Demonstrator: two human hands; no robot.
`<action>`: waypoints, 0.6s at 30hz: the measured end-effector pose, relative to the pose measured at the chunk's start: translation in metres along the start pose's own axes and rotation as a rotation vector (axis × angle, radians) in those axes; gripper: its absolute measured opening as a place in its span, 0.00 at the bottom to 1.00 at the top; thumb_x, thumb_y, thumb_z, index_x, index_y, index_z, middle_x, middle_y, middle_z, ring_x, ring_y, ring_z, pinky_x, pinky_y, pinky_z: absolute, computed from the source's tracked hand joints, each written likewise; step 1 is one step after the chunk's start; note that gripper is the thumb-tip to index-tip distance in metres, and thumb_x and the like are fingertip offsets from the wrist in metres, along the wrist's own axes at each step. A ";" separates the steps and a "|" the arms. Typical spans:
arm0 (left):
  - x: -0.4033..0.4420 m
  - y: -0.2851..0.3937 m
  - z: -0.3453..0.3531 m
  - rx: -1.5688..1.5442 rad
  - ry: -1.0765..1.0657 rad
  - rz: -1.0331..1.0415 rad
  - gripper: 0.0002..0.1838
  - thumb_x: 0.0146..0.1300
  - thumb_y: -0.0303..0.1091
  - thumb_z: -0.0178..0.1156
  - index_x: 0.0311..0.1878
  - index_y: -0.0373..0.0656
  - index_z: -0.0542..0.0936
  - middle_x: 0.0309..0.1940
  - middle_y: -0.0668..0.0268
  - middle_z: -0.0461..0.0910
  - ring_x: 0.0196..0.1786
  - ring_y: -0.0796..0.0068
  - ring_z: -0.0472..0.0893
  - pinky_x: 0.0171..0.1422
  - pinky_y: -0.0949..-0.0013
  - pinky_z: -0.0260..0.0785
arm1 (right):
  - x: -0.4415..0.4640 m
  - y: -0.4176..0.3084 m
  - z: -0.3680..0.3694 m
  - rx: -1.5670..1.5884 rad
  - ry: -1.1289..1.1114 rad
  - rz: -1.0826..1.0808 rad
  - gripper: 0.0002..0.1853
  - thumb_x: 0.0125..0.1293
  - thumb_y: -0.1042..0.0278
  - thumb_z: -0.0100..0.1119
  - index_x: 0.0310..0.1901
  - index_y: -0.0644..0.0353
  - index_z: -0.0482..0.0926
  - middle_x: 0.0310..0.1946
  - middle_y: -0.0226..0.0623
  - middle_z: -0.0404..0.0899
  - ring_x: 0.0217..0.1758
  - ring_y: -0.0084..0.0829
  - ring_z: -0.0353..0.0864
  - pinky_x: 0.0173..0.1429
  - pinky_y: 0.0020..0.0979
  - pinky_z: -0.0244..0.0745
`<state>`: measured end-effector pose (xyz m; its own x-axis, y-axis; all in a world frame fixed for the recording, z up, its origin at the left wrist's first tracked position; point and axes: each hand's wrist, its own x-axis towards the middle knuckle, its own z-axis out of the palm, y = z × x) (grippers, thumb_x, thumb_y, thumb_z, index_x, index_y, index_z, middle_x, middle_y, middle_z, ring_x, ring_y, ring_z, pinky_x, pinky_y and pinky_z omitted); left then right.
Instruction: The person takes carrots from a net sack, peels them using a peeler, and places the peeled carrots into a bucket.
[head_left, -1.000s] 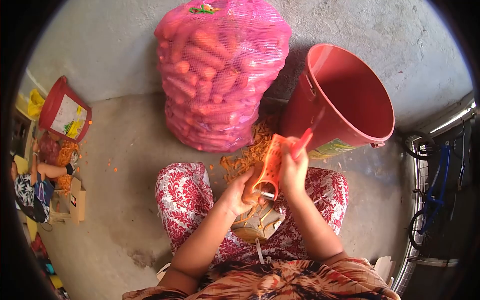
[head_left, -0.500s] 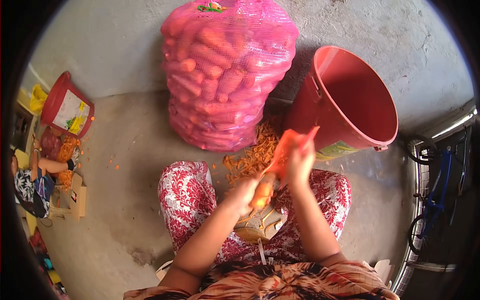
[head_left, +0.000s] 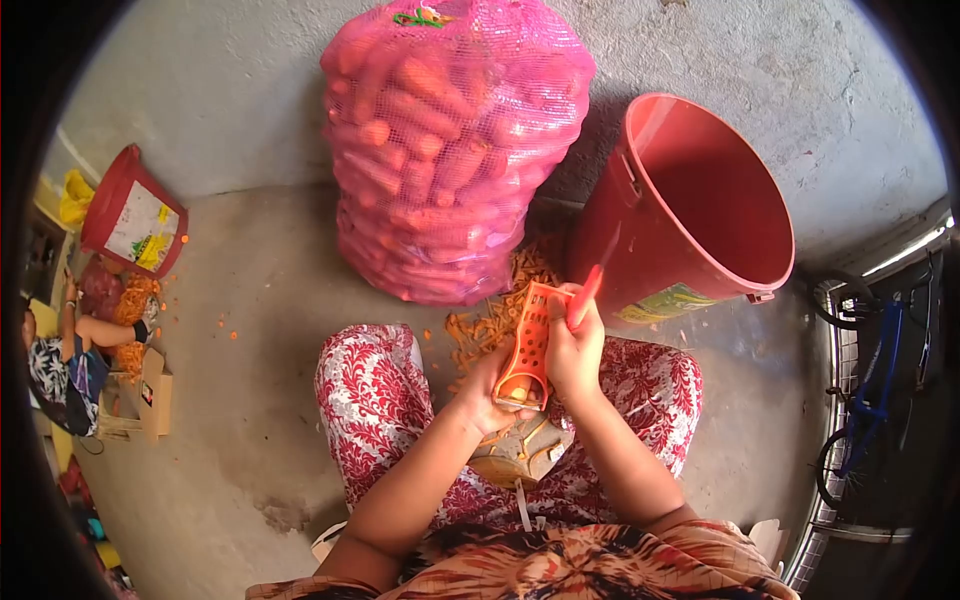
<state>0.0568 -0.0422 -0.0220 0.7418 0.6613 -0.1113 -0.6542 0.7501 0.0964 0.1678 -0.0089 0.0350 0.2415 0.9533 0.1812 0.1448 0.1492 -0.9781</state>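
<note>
My right hand (head_left: 575, 358) is closed round an orange peeler (head_left: 533, 335) with holes in its flat body, and a knife (head_left: 588, 295) with a red handle sticks up from the same grip. Beneath the peeler's blade end, my left hand (head_left: 484, 395) is wrapped round a carrot (head_left: 518, 390), mostly hidden by the peeler. Orange peelings (head_left: 485, 328) lie on the floor beyond my hands. A pink mesh sack (head_left: 440, 170) full of carrots stands past them, with a large red bucket (head_left: 665, 215) to its right.
Below my hands, a round wooden piece (head_left: 503, 468) bears strips of peel. At the far left another person (head_left: 60, 370) sits by a red bucket (head_left: 130, 215), more peelings and a cardboard box (head_left: 155, 395). A blue bicycle (head_left: 875, 380) stands at the right.
The peeler has swung from a slant to nearly upright and now covers much of the carrot, which showed more half a second ago. Both hands keep their holds.
</note>
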 end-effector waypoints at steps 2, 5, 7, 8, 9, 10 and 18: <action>0.003 -0.003 0.003 0.067 0.238 0.043 0.17 0.64 0.47 0.39 0.42 0.46 0.72 0.28 0.66 0.77 0.25 0.73 0.77 0.21 0.68 0.66 | -0.002 0.000 0.000 -0.030 0.001 -0.007 0.05 0.61 0.72 0.49 0.34 0.64 0.69 0.22 0.35 0.72 0.25 0.23 0.69 0.32 0.25 0.67; 0.004 -0.004 0.016 0.061 0.391 0.047 0.19 0.64 0.47 0.38 0.41 0.43 0.72 0.25 0.64 0.75 0.21 0.72 0.74 0.20 0.68 0.65 | -0.004 -0.002 -0.001 -0.109 -0.004 -0.057 0.03 0.60 0.74 0.48 0.34 0.64 0.69 0.21 0.38 0.72 0.24 0.27 0.71 0.32 0.28 0.68; 0.002 -0.002 0.001 0.040 0.140 -0.010 0.20 0.64 0.48 0.37 0.41 0.41 0.71 0.23 0.62 0.74 0.19 0.71 0.73 0.20 0.68 0.65 | 0.005 0.017 -0.005 -0.155 0.090 -0.220 0.03 0.59 0.75 0.48 0.33 0.64 0.69 0.21 0.39 0.72 0.24 0.31 0.72 0.32 0.30 0.68; -0.001 -0.002 0.001 0.059 0.136 -0.048 0.21 0.64 0.48 0.37 0.41 0.41 0.71 0.23 0.61 0.74 0.19 0.71 0.72 0.20 0.68 0.65 | 0.014 0.030 -0.009 -0.177 0.137 -0.302 0.03 0.58 0.75 0.48 0.33 0.64 0.69 0.20 0.39 0.71 0.23 0.33 0.73 0.32 0.31 0.68; -0.004 -0.002 0.002 0.077 0.134 -0.087 0.21 0.64 0.49 0.37 0.41 0.41 0.71 0.22 0.61 0.73 0.19 0.71 0.72 0.19 0.69 0.65 | 0.032 0.043 -0.020 -0.144 0.188 -0.213 0.03 0.58 0.75 0.48 0.33 0.64 0.68 0.21 0.39 0.71 0.24 0.35 0.73 0.33 0.31 0.68; -0.007 -0.003 0.005 0.093 0.131 -0.127 0.21 0.65 0.49 0.36 0.40 0.41 0.70 0.22 0.60 0.72 0.19 0.71 0.71 0.19 0.69 0.65 | 0.051 0.051 -0.034 -0.113 0.240 -0.121 0.03 0.58 0.75 0.48 0.32 0.64 0.68 0.21 0.39 0.71 0.25 0.36 0.74 0.34 0.32 0.69; -0.003 -0.005 0.007 -0.017 0.198 -0.087 0.22 0.64 0.50 0.38 0.38 0.40 0.71 0.22 0.60 0.72 0.19 0.70 0.72 0.18 0.72 0.65 | 0.032 0.002 -0.034 0.112 0.133 -0.004 0.03 0.62 0.73 0.48 0.33 0.63 0.68 0.25 0.29 0.68 0.29 0.18 0.67 0.33 0.23 0.65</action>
<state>0.0589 -0.0474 -0.0148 0.7534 0.5796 -0.3105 -0.5925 0.8032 0.0616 0.2079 0.0128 0.0425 0.3674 0.9104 0.1902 0.0402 0.1887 -0.9812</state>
